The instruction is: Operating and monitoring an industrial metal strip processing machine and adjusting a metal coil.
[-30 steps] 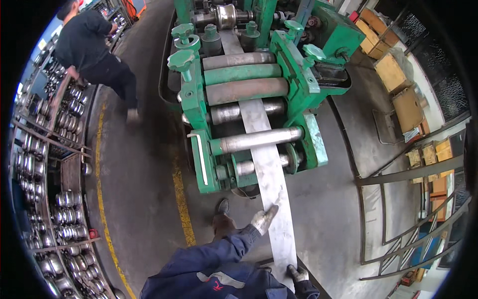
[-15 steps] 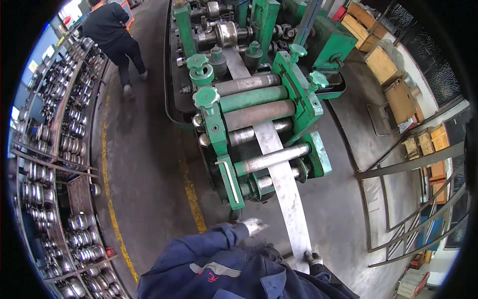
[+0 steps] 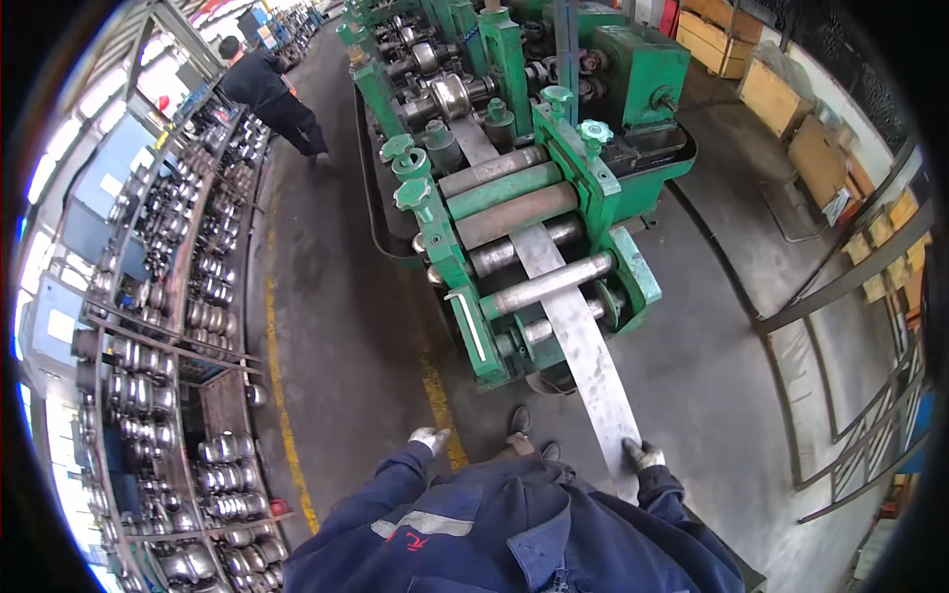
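A long flat metal strip [image 3: 589, 364] runs from the green rolling machine [image 3: 583, 128] down toward my body. My right hand [image 3: 645, 455], in a pale glove with dark fingertips, is closed on the strip's right edge, with a dark fingertip on its upper face. My left hand [image 3: 430, 439], also gloved, hangs in front of me, left of the strip and apart from it. It holds nothing, and its fingers look loosely apart. The strip passes over a shiny roller [image 3: 549, 285] at the machine's near end and under the rusty roller [image 3: 519, 214].
Racks of shiny metal rollers [image 3: 225, 449] line the left side. A person in dark clothes [image 3: 272, 94] walks in the far left aisle. Yellow floor lines [image 3: 280, 395] run along it. To the right are a metal railing [image 3: 870, 450] and wooden crates [image 3: 719, 38].
My left hand has moved left, away from the strip. My right hand stays on the strip's edge. The view has turned left, and the person in the aisle has walked farther away.
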The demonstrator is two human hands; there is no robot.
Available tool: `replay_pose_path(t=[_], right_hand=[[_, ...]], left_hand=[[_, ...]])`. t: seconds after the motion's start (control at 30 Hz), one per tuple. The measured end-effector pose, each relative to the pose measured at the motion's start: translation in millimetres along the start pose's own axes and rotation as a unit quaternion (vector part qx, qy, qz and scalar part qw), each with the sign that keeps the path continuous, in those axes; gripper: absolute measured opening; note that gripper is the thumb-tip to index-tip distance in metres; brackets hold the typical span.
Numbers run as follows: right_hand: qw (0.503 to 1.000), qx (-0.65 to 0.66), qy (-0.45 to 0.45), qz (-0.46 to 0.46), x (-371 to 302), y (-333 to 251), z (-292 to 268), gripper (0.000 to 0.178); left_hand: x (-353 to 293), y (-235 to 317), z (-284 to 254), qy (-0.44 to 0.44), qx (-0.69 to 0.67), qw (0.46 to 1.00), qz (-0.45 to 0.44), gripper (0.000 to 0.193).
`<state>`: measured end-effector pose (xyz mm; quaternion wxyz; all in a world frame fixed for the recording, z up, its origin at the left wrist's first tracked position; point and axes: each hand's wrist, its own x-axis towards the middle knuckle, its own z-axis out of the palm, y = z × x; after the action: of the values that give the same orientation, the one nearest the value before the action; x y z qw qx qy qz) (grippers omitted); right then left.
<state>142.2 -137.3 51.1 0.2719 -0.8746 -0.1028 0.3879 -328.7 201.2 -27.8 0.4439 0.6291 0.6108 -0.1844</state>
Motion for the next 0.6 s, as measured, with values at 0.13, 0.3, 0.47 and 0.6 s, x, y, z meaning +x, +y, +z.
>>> replay_pose_path(t=[0.13,0.3,0.47,0.6], right_hand=[[1.000,0.005,-0.011,-0.007,-4.5,-32.4,-4.6,0.080],[0.999,0.025,0.012,-0.035,30.7,-14.3,13.4,0.080],[0.999,0.018,0.018,-0.047,9.8,-61.7,7.7,0.081],[0.994,-0.057,0.048,-0.080,10.9,-77.0,16.5,0.080]], left_hand=[[-35.9,0.2,21.9,0.013,0.017,0.998,0.065,0.051],[-62.2,8.2,33.7,0.039,0.093,0.970,0.219,0.030],[-80.2,-8.2,18.7,0.084,0.075,0.981,0.160,0.041],[-61.4,-49.9,28.4,0.134,0.098,0.983,0.077,0.056]])
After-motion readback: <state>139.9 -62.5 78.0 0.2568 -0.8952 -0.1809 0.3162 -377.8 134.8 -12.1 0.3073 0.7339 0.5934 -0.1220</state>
